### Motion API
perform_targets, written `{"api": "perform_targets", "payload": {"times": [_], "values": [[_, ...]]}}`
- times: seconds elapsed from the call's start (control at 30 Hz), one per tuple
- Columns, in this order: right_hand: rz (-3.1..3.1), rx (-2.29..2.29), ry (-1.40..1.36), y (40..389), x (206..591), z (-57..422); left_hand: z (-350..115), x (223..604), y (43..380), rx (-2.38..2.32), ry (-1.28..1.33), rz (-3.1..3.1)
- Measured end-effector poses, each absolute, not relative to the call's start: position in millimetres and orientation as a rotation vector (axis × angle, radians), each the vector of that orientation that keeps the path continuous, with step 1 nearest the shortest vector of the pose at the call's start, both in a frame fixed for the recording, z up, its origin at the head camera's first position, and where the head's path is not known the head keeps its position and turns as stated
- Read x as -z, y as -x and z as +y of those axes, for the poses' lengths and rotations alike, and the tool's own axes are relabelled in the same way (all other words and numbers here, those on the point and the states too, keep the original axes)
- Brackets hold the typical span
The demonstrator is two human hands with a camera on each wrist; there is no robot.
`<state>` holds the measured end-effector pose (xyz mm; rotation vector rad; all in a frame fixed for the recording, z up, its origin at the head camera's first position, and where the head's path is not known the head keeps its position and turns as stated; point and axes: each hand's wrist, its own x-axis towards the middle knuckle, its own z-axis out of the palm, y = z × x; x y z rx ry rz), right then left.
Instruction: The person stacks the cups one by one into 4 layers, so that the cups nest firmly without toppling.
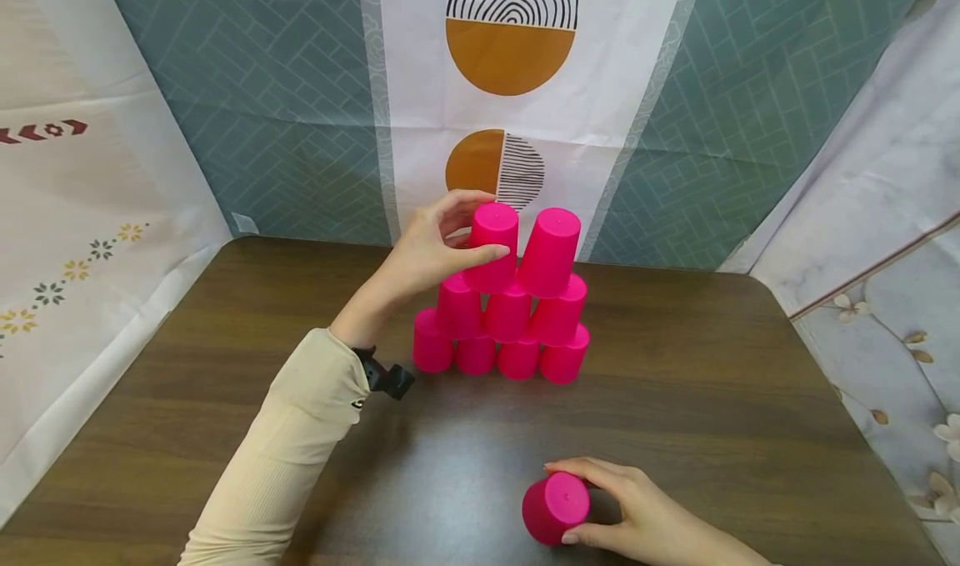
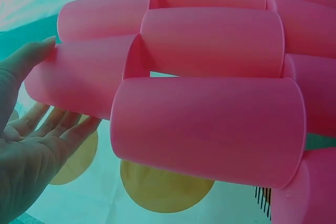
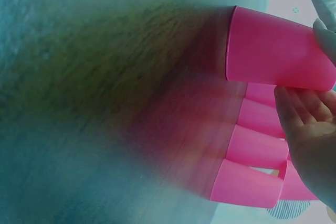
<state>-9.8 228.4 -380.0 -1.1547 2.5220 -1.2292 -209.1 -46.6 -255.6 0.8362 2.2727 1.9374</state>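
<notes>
Pink cups stand upside down in a stepped stack, with several in the bottom row (image 1: 476, 356), three in the middle row (image 1: 507, 314) and two on top. My left hand (image 1: 435, 249) grips the left top cup (image 1: 492, 257), thumb on the near side and fingers on the far side. Beside it, the right top cup (image 1: 551, 253) leans slightly in the head view. Close to the table's front, my right hand (image 1: 645, 512) holds another upside-down cup (image 1: 553, 508) between thumb and fingers. The right wrist view shows this cup (image 3: 278, 48) with its open rim toward the tabletop.
The stack stands on a dark wooden table (image 1: 697, 399), toward its back edge. A patterned cloth (image 1: 300, 116) hangs right behind the table, with light cloths at both sides. A black strap with a small device (image 1: 386, 378) sits on my left wrist, near the bottom row.
</notes>
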Motion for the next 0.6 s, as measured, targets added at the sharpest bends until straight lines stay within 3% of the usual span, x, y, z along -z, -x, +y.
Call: {"api": "perform_targets", "payload": {"times": [0.6], "values": [[2.618,1.197,1.165,11.2,375.6,229.5,-47.9,257.3,207.7,-1.839,-0.815,2.334]]}}
